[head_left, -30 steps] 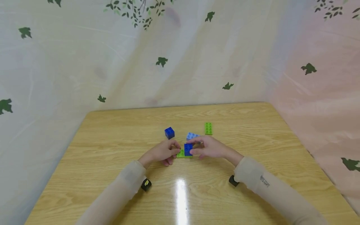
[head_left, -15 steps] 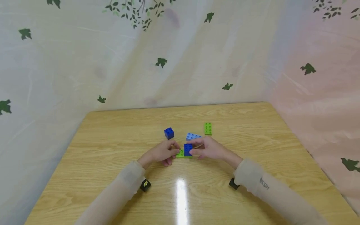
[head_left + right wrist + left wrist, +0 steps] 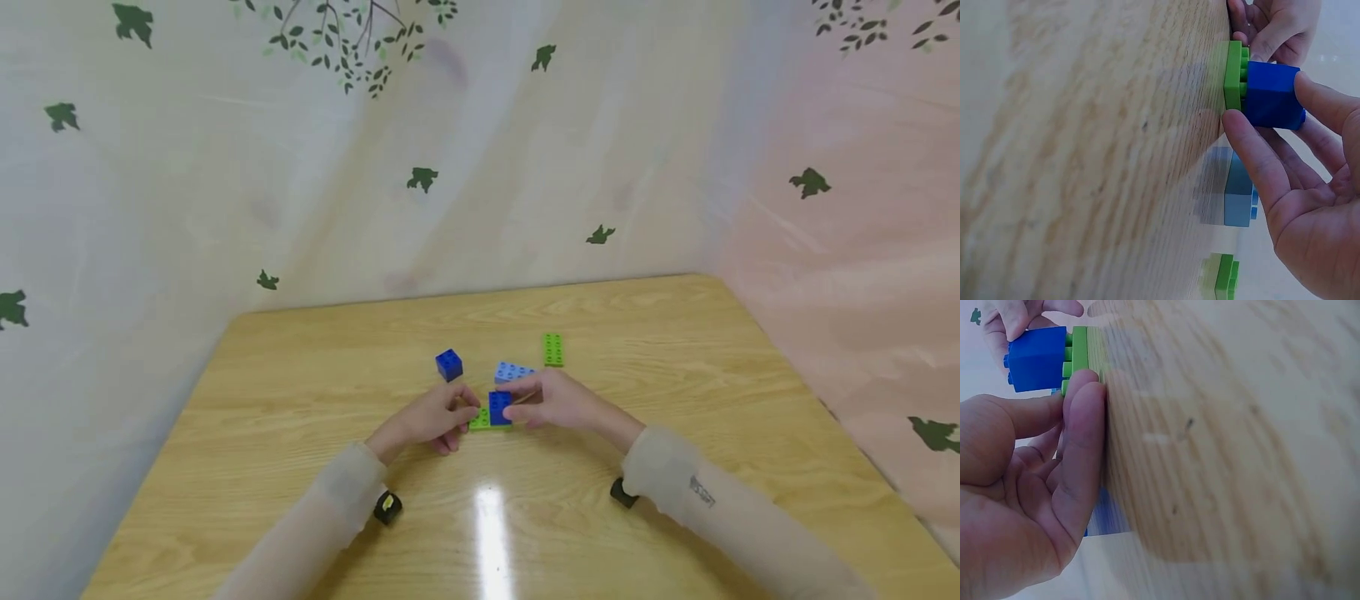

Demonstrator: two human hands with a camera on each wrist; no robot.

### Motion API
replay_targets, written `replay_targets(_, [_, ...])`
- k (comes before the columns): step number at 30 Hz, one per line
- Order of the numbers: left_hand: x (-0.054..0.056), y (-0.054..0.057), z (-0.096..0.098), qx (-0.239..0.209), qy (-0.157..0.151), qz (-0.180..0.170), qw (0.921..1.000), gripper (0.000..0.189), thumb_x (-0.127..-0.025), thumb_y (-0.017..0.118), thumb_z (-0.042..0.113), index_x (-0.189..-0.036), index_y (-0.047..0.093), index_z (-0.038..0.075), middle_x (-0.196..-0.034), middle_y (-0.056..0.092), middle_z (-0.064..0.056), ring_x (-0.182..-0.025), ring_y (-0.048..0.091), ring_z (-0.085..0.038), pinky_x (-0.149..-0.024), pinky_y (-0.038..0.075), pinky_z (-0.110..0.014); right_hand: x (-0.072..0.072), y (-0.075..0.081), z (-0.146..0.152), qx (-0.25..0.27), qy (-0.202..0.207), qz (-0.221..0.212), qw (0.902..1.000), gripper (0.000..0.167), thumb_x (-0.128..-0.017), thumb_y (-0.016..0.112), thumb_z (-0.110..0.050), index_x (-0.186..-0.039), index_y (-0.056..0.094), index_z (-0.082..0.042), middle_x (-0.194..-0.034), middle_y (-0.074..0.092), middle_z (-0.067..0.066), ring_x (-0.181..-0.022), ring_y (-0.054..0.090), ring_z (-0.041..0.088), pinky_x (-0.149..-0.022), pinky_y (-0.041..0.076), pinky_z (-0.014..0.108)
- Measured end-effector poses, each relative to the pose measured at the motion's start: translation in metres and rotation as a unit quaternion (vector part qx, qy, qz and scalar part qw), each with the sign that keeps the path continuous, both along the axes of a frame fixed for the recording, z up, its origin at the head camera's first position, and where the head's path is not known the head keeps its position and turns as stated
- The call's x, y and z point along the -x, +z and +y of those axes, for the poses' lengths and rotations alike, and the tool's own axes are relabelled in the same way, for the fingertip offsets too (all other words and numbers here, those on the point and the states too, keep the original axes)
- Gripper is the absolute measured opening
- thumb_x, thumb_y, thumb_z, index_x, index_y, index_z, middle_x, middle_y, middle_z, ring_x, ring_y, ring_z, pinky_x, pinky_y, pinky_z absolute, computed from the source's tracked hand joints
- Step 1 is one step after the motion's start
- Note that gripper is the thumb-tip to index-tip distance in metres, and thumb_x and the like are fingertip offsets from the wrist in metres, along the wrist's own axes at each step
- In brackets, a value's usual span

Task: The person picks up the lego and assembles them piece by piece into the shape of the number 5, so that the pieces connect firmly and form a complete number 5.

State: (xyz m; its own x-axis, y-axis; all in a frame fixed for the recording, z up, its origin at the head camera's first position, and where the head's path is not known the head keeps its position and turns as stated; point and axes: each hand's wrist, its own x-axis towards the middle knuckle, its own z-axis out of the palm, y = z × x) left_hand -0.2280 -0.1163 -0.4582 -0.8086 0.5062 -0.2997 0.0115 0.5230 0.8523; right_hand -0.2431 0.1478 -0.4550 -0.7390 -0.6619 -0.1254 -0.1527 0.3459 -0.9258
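In the head view my left hand (image 3: 435,418) pinches the left end of a thin lime-green building plate (image 3: 478,418) lying on the wooden table. My right hand (image 3: 558,402) grips a dark blue building brick (image 3: 499,407) between thumb and fingers, over the plate's right part. Both wrist views show green studs between the blue brick (image 3: 1272,94) and the green plate (image 3: 1233,76), so the brick stands slightly off the plate's face. A right fingertip is right at the plate's end. The left thumb and forefinger close on the plate (image 3: 1080,347) at its near end.
A second dark blue brick (image 3: 449,365) stands behind the left hand. Just beyond the right fingers lies a light blue brick (image 3: 513,372), partly covered by them. Farther back is another lime-green plate (image 3: 553,350). A patterned cloth (image 3: 480,167) hangs behind the table (image 3: 315,358).
The head view has tilted, so the scene sits a little lower in it. Both hands keep their grips, and the brick and plate stay together in the same place.
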Motion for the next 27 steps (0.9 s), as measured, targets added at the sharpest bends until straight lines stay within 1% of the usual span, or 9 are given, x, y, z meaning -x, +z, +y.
replay_targets(3, [-0.0008, 0.0, -0.0004, 0.002, 0.002, 0.003, 1.0, 0.019, -0.107, 0.055, 0.02, -0.12, 0.058, 0.007, -0.085, 0.064, -0.009, -0.056, 0.063, -0.018, -0.051, 0.058, -0.032, 0.0011, -0.0004, -0.0009, 0.002, 0.005, 0.007, 1.0, 0.047, -0.098, 0.071, -0.023, -0.141, 0.06, -0.007, -0.124, 0.07, 0.012, -0.099, 0.072, 0.023, -0.076, 0.062, 0.039])
replay_targets(8, [-0.0016, -0.0035, -0.0028, 0.002, 0.003, 0.006, 1.0, 0.017, -0.107, 0.055, 0.02, -0.119, 0.057, 0.007, -0.083, 0.063, -0.008, -0.055, 0.062, -0.018, -0.05, 0.057, -0.032, 0.002, -0.0008, -0.0029, 0.002, 0.012, 0.008, 0.9999, 0.046, -0.099, 0.07, -0.023, -0.14, 0.061, -0.007, -0.122, 0.07, 0.012, -0.098, 0.072, 0.023, -0.076, 0.062, 0.039])
replay_targets(14, [-0.0033, -0.0078, -0.0066, 0.003, 0.016, 0.0, 0.9999, 0.018, -0.107, 0.056, 0.021, -0.118, 0.057, 0.008, -0.082, 0.064, -0.008, -0.056, 0.062, -0.018, -0.05, 0.057, -0.032, 0.0013, -0.0009, -0.0062, 0.005, 0.011, -0.006, 0.9999, 0.046, -0.098, 0.071, -0.021, -0.14, 0.061, -0.007, -0.123, 0.069, 0.013, -0.098, 0.072, 0.027, -0.077, 0.061, 0.04])
replay_targets(17, [-0.0035, -0.0072, -0.0064, 0.001, 0.017, 0.0, 0.9999, 0.018, -0.106, 0.056, 0.022, -0.118, 0.056, 0.008, -0.082, 0.064, -0.008, -0.056, 0.062, -0.018, -0.05, 0.057, -0.032, -0.0002, -0.0004, -0.0062, 0.004, 0.007, -0.002, 1.0, 0.046, -0.097, 0.072, -0.02, -0.14, 0.061, -0.006, -0.125, 0.068, 0.013, -0.096, 0.073, 0.027, -0.075, 0.062, 0.041])
replay_targets(21, [-0.0033, -0.0037, -0.004, 0.005, 0.014, 0.004, 0.9999, 0.018, -0.106, 0.056, 0.022, -0.118, 0.057, 0.008, -0.08, 0.065, -0.009, -0.055, 0.062, -0.018, -0.049, 0.057, -0.032, -0.0016, 0.0017, -0.0052, -0.004, 0.006, 0.012, 0.9999, 0.046, -0.098, 0.071, -0.02, -0.141, 0.06, -0.006, -0.124, 0.069, 0.012, -0.092, 0.073, 0.028, -0.073, 0.062, 0.041])
replay_targets(24, [-0.003, -0.0017, -0.0019, 0.01, 0.012, 0.003, 0.9999, 0.018, -0.106, 0.056, 0.021, -0.118, 0.057, 0.008, -0.079, 0.065, -0.009, -0.054, 0.062, -0.018, -0.049, 0.056, -0.031, -0.0015, 0.003, -0.0038, -0.01, 0.005, 0.002, 0.9999, 0.047, -0.098, 0.071, -0.02, -0.142, 0.059, -0.006, -0.124, 0.069, 0.011, -0.094, 0.072, 0.027, -0.074, 0.062, 0.04])
replay_targets(27, [-0.0024, -0.0014, 0.0, 0.01, 0.011, 0.002, 0.9999, 0.017, -0.106, 0.056, 0.021, -0.118, 0.057, 0.009, -0.08, 0.065, -0.009, -0.055, 0.062, -0.018, -0.049, 0.056, -0.031, -0.0009, 0.0042, -0.0019, -0.013, 0.003, -0.021, 0.9997, 0.048, -0.098, 0.071, -0.02, -0.143, 0.058, -0.007, -0.126, 0.068, 0.011, -0.099, 0.071, 0.025, -0.076, 0.061, 0.04])
